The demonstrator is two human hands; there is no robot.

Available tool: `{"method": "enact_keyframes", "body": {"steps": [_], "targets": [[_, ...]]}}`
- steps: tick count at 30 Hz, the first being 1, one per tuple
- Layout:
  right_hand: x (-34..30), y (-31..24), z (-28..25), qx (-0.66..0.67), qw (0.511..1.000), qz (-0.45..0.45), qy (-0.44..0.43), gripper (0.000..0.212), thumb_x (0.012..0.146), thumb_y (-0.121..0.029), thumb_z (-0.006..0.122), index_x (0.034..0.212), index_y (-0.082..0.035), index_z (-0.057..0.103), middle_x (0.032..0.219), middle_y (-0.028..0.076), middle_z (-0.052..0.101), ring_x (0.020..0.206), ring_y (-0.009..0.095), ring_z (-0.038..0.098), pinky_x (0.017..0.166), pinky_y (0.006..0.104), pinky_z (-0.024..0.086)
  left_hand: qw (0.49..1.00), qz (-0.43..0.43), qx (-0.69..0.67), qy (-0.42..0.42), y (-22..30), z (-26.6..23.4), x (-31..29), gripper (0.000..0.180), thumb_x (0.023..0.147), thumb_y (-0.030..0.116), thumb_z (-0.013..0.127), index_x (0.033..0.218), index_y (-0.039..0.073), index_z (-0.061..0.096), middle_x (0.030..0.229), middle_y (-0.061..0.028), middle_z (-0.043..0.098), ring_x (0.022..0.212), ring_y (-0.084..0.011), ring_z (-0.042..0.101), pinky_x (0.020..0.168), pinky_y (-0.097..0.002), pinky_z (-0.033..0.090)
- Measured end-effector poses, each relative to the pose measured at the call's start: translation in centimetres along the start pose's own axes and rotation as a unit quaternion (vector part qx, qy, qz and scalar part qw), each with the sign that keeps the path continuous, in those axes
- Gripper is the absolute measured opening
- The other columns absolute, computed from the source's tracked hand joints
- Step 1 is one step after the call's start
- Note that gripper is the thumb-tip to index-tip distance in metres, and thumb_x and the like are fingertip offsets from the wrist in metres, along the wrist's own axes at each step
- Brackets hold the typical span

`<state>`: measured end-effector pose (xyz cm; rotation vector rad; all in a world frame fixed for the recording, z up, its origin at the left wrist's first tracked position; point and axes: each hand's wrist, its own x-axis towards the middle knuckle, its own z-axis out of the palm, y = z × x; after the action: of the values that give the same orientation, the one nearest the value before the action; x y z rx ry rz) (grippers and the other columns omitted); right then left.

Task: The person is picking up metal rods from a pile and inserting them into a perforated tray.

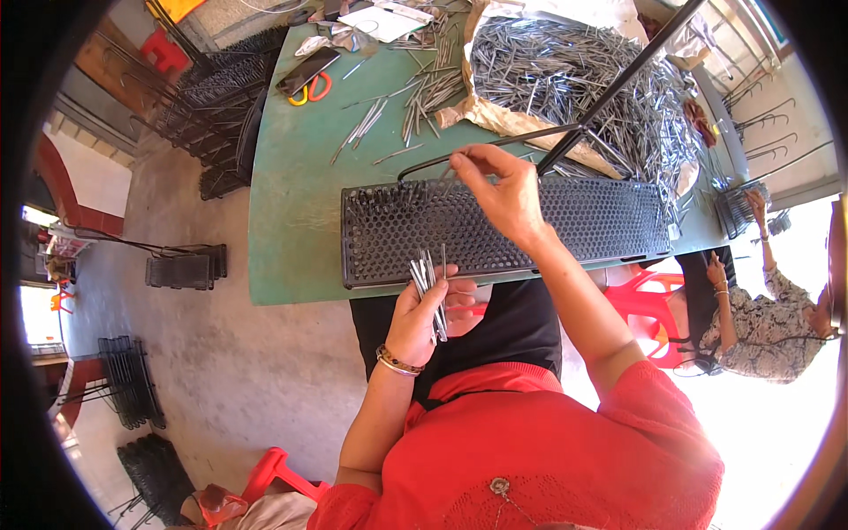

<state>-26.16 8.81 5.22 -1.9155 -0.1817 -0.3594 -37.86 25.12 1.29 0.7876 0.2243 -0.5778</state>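
Apparently the step in hand is setting thin metal rods one by one into the holes of a black perforated metal rack [565, 231], which lies along the near edge of the green worktop [291, 203]. The left hand [413, 320] is just off that edge, thumb and fingers closed around a loose bundle of silvery rods [424, 276]. The right hand [511, 190] is over the rack's far edge, thumb and forefinger pinched together by a bent black rod [424, 166]; whether they grip a metal rod I cannot tell. The next move, I judge, calls for a steady pinch and one rod lined up with a free hole. Toward the worktop's far right corner, a large heap of rods [565, 75] spills over brown paper [495, 119], with stray rods [433, 93] left of it. By the far left corner lie a dark phone [307, 71] and scissors [311, 92] with orange and yellow handles. Around, a concrete floor [212, 353] carries stacks of black hooked racks [225, 106] at the left; a red plastic chair [643, 305] stands at the right, near a co-worker in a patterned top [768, 331].
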Motion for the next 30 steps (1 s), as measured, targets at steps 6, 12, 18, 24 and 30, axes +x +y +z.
{"method": "enact_keyframes", "body": {"steps": [6,12,18,24,30], "targets": [[0.2,1.0,1.2,-0.073,0.994,-0.083,-0.008,0.015,0.082,-0.009,0.068,0.092,0.001,0.065,0.077,0.01,0.066,0.066,0.014,0.063,0.062,0.0266,0.049,1.0,-0.008,-0.023,-0.005,0.1,0.0,-0.4,0.031,0.095,0.012,0.046,0.123,-0.001,0.044,0.106,-0.0188,0.062,0.089,-0.0212,0.064,0.07,-0.0336,0.056],[0.1,1.3,1.5,-0.067,0.987,-0.138,-0.038,0.016,0.081,-0.009,0.069,0.092,0.001,0.064,0.081,0.01,0.067,0.067,0.016,0.064,0.06,0.0279,0.05,0.999,-0.031,-0.033,-0.006,0.2,-0.1,-0.5,0.032,0.094,0.008,0.044,0.124,-0.002,0.044,0.107,-0.0217,0.061,0.091,-0.0247,0.064,0.072,-0.0351,0.056],[0.0,1.9,1.7,-0.08,0.984,-0.147,-0.053,0.016,0.081,-0.009,0.069,0.094,0.0,0.064,0.084,0.01,0.067,0.069,0.017,0.065,0.062,0.0292,0.051,0.999,-0.037,-0.033,-0.007,0.1,-0.2,-0.5,0.032,0.094,0.008,0.043,0.125,-0.002,0.044,0.108,-0.0222,0.061,0.091,-0.0248,0.064,0.072,-0.0348,0.056],[-0.4,2.1,2.0,-0.091,0.984,-0.15,-0.042,0.018,0.08,-0.008,0.069,0.096,-0.002,0.065,0.086,0.011,0.067,0.075,0.023,0.065,0.067,0.0318,0.052,0.998,-0.035,-0.035,-0.025,-0.2,-0.9,-0.5,0.031,0.094,0.009,0.045,0.124,0.0,0.043,0.107,-0.0192,0.061,0.095,-0.0245,0.063,0.076,-0.04,0.057],[-0.5,3.0,2.0,-0.159,0.963,-0.215,-0.021,0.028,0.076,-0.006,0.07,0.103,-0.004,0.064,0.088,0.012,0.066,0.081,0.026,0.063,0.072,0.0339,0.051,0.999,-0.033,-0.032,-0.018,0.5,-0.1,-0.8,0.034,0.094,0.009,0.042,0.127,-0.003,0.043,0.114,-0.0227,0.059,0.101,-0.0276,0.062,0.081,-0.0373,0.054]]}}
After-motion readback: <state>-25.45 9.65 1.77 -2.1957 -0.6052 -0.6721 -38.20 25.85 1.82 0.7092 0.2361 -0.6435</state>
